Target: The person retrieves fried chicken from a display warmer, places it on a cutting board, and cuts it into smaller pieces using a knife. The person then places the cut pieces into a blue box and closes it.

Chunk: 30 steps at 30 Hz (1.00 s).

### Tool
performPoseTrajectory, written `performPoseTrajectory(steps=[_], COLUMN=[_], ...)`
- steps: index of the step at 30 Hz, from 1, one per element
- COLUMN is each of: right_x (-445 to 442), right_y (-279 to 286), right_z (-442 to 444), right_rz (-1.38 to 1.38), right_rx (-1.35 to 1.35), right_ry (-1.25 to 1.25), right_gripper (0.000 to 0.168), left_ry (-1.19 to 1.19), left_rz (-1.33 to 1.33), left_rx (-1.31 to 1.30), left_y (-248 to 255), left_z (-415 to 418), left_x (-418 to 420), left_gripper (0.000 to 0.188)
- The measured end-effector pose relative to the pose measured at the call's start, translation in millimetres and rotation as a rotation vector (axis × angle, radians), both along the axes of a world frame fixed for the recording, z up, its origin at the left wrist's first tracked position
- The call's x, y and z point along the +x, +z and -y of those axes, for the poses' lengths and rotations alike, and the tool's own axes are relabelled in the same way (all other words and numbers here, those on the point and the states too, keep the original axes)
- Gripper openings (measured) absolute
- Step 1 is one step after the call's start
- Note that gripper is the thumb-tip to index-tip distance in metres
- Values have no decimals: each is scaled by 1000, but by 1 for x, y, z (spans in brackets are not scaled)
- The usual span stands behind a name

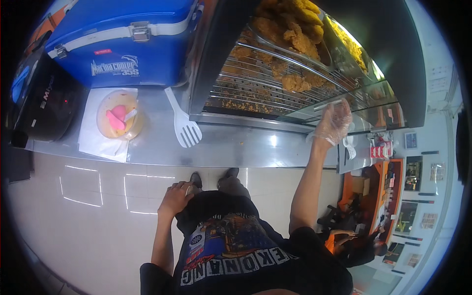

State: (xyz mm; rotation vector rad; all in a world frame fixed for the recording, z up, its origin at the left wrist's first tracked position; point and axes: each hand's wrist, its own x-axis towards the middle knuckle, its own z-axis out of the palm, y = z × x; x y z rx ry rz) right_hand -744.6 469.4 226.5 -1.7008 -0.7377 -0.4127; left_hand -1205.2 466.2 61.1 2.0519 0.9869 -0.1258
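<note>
My right hand [335,123], in a clear plastic glove, grips the edge of a sliding glass door [306,114] on a food warmer cabinet. Behind the glass, pieces of fried chicken [297,83] lie on a wire rack [258,75], with more heaped in a metal tray [273,46] above. Down by my thigh hangs my bare left hand [177,197], its fingers bent. Something small and pale shows at its thumb side; whether the hand holds it, I cannot tell.
On the steel counter [228,147] lie a white slotted turner [186,127] and a tub [138,127] with pink and white utensils, set on white paper. A blue cooler box [121,48] and a black appliance [48,99] stand left. People [363,250] are at the right.
</note>
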Motion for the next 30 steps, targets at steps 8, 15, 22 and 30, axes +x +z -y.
performPoseTrajectory(steps=[8, 15, 22, 30], right_x=[-60, 4, 6, 2], right_y=[155, 173, 183, 189], right_z=[-71, -151, -168, -173], right_rz=[804, 1176, 1158, 1177], right_rx=[-493, -840, -929, -951], right_ry=[468, 257, 295, 310], right_gripper=[48, 44, 45, 47], left_ry=[-29, 3, 50, 48], left_rz=[2, 85, -30, -71], left_rx=[9, 15, -97, -45], left_y=[-1, 6, -15, -6], left_z=[-20, -6, 30, 23], left_x=[8, 19, -5, -10], left_gripper=[53, 52, 54, 53])
